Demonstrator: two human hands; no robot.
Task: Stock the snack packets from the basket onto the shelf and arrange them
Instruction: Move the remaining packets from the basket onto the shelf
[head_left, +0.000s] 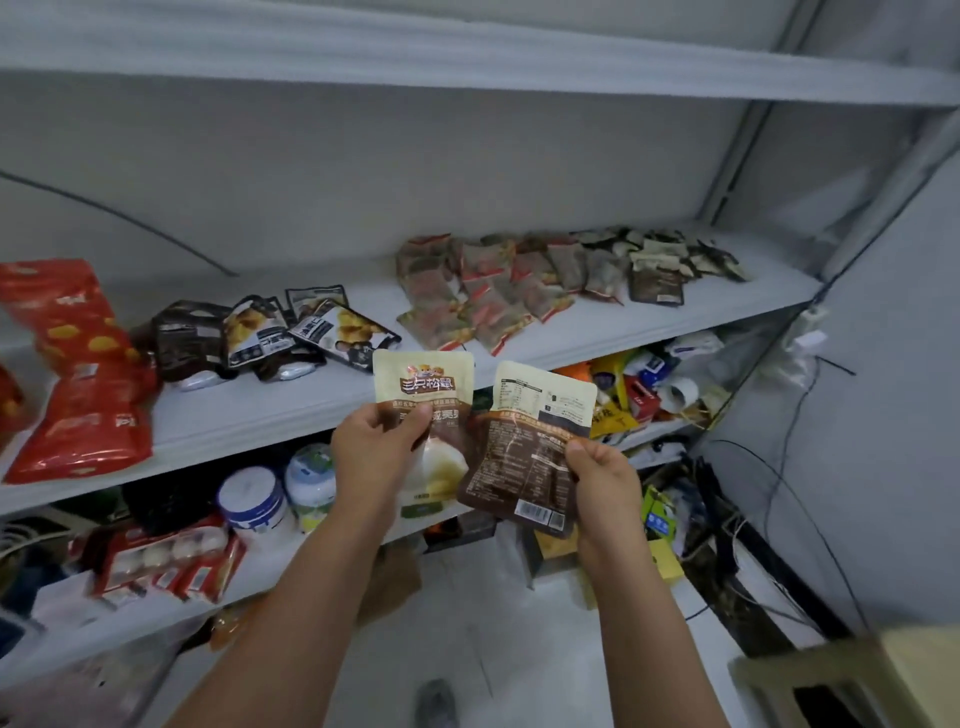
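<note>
Cream-and-brown foil snack packet, front out, pinched between thumb and fingers of the left hand; right hand pinches a matching back-facing packet, both held before the white metal shelf.

On the white metal shelf across mid-frame, red crinkled plastic bags lie far left, black-and-white foil pouches just right of them, brown see-through packets right of centre, and dark-and-cream paper sachets at the right end. Before the shelf edge, at frame centre, the left cream-and-brown flat plastic pouch and the right cream-and-brown flat plastic pouch sit side by side in the left hand and right hand.
</note>
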